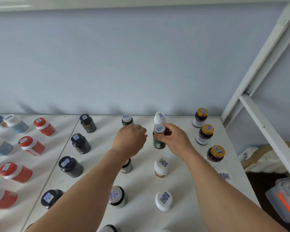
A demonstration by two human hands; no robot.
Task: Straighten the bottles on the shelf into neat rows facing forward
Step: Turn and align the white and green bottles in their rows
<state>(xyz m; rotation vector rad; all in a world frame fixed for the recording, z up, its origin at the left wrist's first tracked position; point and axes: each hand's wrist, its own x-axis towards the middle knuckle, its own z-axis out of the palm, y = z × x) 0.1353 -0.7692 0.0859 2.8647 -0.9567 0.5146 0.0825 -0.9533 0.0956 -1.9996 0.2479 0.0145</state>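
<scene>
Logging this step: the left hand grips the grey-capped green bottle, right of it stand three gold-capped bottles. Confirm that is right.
Wrong hand. The head view shows the right hand gripping the green bottle; the left hand hovers beside it, holding nothing visible. The three gold-capped bottles do stand to its right.

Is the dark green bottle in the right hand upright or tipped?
Upright: the dark green bottle shows cap uppermost, gripped by the right hand.

Glossy plastic bottles with paper stickers on a matt white shelf.

Pale blue wall — white metal shelf frame at right, soft daylight.
</scene>
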